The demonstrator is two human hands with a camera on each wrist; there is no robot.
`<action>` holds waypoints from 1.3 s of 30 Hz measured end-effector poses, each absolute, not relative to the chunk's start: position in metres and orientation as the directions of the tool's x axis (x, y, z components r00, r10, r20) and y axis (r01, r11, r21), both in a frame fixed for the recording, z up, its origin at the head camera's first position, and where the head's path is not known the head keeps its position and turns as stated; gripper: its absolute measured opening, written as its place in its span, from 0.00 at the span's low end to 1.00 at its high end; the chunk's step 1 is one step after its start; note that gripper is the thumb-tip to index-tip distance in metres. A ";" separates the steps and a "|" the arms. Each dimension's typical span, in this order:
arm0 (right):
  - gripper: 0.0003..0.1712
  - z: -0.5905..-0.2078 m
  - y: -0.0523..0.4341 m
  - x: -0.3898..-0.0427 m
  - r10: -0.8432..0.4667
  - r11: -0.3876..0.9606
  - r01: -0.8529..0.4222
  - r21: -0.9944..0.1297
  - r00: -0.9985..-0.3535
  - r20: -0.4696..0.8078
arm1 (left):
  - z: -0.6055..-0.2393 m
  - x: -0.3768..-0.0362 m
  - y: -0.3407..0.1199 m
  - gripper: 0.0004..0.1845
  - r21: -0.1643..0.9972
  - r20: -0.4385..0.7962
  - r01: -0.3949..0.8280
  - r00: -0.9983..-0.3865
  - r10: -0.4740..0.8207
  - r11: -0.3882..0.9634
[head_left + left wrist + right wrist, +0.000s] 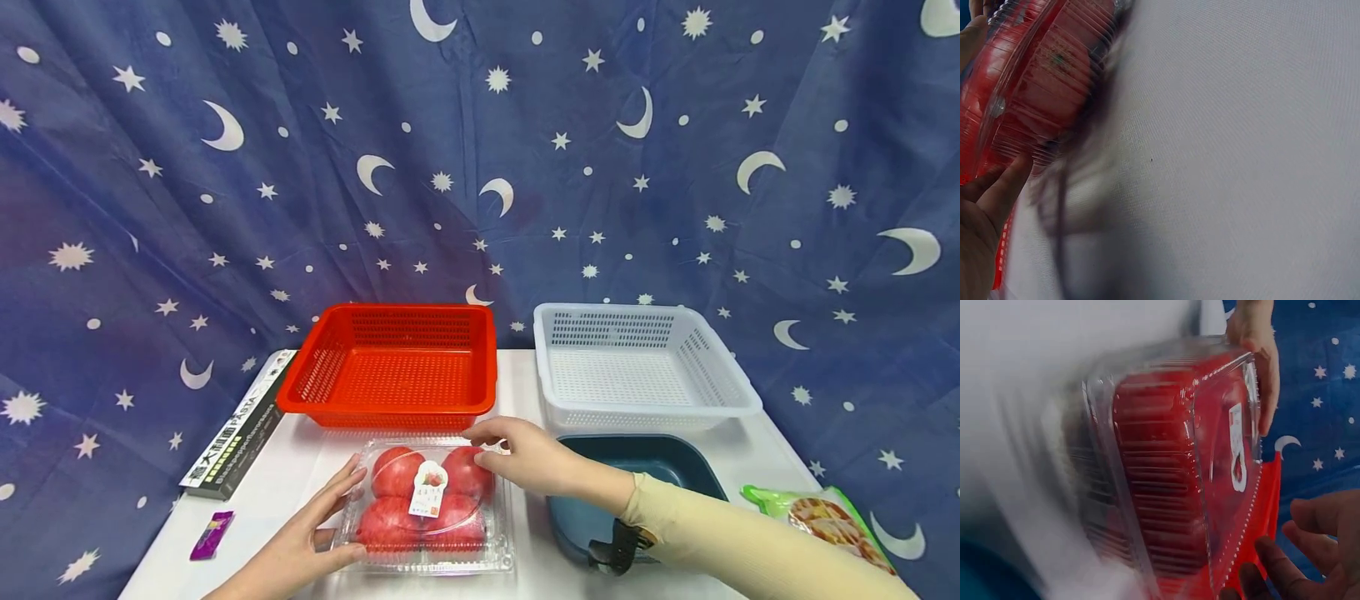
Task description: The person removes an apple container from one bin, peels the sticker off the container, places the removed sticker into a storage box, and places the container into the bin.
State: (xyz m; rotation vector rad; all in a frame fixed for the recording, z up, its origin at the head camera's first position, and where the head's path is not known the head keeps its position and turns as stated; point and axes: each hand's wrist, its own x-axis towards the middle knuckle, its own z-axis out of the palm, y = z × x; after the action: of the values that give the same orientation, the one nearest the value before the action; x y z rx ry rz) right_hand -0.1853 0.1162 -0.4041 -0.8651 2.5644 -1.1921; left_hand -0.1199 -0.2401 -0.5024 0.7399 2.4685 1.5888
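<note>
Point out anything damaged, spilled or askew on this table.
Nothing stands out. The clamshell of red fruit sits flat and closed between the left hand and right hand; both baskets stand upright.

In front of you is a white tabletop. At its far edge a red basket and a white basket stand side by side, slightly apart. Nearer to you, a clear box of red fruit sits in the middle, with a dark blue tray just to its right. A long dark carton and a small purple packet lie along the left edge, and a green snack bag lies at the right edge.
</note>
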 end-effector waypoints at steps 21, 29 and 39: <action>0.15 -0.425 0.069 -0.212 -0.705 0.628 -0.688 -0.365 -0.701 0.108 | -0.504 -0.119 -0.240 0.46 0.915 0.121 0.273 -0.888 0.443 0.296; 0.18 -0.428 0.068 -0.211 -0.738 0.615 -0.728 -0.304 -0.667 0.104 | -0.505 -0.118 -0.240 0.46 0.911 0.133 0.285 -0.888 0.441 0.299; 0.11 -0.426 0.065 -0.212 -0.685 0.624 -0.643 -0.444 -0.723 0.083 | -0.503 -0.118 -0.239 0.47 0.915 0.110 0.260 -0.896 0.430 0.308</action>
State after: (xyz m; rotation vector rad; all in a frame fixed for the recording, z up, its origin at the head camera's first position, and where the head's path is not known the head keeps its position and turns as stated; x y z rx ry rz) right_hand -0.2120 0.0647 -0.4258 -1.1255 2.7457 -0.6944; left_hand -0.1180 -0.2388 -0.5034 0.6427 2.4108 1.6411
